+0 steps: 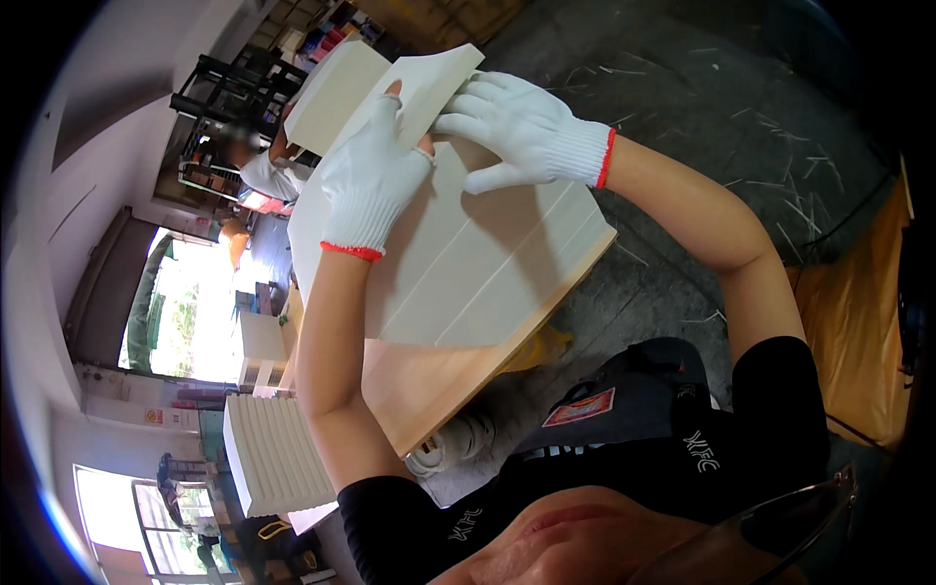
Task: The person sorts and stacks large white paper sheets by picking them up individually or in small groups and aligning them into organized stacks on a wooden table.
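Head view. My gloved hands work over the far part of the tabletop [419, 395], where a large white sheet [463, 278] covers most of the surface and leaves bare wood at the near end. The fingers of my left hand [369, 185] are set against the raised panel [439, 80] at the tabletop's far end, thumb uppermost; whether they grasp it or merely steady it, I cannot tell. The fingers of my right hand [526, 132] are extended and released, laid along the panel's right side with the thumb spread away. A second pale panel [336, 97] stands at the tabletop's far left.

Progress, as I judge it, is partial: the far panel is turned up, while the broad near area, crossed by straight lines, lies flat and unbent. How much is left, I cannot tell.

Left of the tabletop stands a ridged white stack [278, 458]; beyond its far left side sits a co-worker [273, 177]; to its right, thin white strips [804, 210] litter the floor [673, 88].
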A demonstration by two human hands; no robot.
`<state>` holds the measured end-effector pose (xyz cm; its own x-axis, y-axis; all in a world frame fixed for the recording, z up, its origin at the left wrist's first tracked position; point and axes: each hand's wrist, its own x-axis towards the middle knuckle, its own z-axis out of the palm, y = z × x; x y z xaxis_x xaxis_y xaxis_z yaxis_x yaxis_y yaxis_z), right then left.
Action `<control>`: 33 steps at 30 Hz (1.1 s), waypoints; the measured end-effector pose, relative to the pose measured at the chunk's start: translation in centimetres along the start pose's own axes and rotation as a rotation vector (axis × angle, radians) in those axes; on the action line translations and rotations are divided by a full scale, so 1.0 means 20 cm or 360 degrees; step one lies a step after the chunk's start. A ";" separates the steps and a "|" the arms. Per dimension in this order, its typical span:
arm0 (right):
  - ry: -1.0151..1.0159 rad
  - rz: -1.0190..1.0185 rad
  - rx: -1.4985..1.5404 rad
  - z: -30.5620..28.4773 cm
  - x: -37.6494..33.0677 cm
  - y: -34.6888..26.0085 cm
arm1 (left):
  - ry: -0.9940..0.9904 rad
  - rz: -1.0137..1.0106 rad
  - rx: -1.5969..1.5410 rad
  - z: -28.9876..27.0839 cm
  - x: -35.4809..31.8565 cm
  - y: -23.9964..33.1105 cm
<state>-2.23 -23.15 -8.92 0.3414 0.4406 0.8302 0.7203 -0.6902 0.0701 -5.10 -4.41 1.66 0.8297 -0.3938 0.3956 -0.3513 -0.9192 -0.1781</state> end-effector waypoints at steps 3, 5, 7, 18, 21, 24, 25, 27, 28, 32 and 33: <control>0.0023 -0.0016 0.0002 0.01 0.00 0.00 | -0.0163 -0.0021 0.0136 0.01 -0.02 -0.02; 0.0002 0.0003 0.0029 0.01 0.01 -0.01 | -0.0179 0.0020 0.0225 0.01 -0.02 -0.06; 0.0106 -0.0059 0.0048 0.04 0.02 0.00 | -0.0128 0.0066 0.0312 0.01 -0.01 -0.10; -0.0022 -0.0131 0.0141 -0.10 0.07 -0.07 | 0.1304 -0.0634 -0.1569 -0.49 -0.14 -1.09; -0.0031 -0.0161 0.0086 -0.11 0.09 -0.11 | 0.1324 -0.0792 -0.1322 -0.58 -0.44 -1.32; -0.0161 -0.0148 -0.0155 -0.05 0.06 -0.05 | 0.1696 -0.0918 -0.1949 -0.53 -0.70 -1.30; -0.0191 -0.0149 -0.0157 -0.05 0.07 -0.06 | 0.1802 -0.0941 -0.2082 -0.49 -0.81 -1.34; -0.0191 -0.0164 -0.0231 -0.03 0.04 0.01 | 0.1820 -0.0812 -0.2054 -0.37 -1.00 -1.33; -0.0184 -0.0168 -0.0237 -0.02 0.05 -0.01 | 0.1933 -0.0856 -0.2058 -0.33 -1.07 -1.33; -0.0263 -0.0216 -0.0282 -0.02 0.05 0.01 | 0.2252 -0.1149 -0.2241 -0.04 -1.31 -1.44; -0.0286 -0.0227 -0.0289 -0.01 0.06 0.02 | 0.2301 -0.1203 -0.2290 -0.01 -1.37 -1.45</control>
<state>-1.73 -22.96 -7.90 0.3579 0.6239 0.6947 0.6542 -0.6984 0.2902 -17.75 33.12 -3.82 0.3597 0.8485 0.3881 -0.7717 0.0366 0.6350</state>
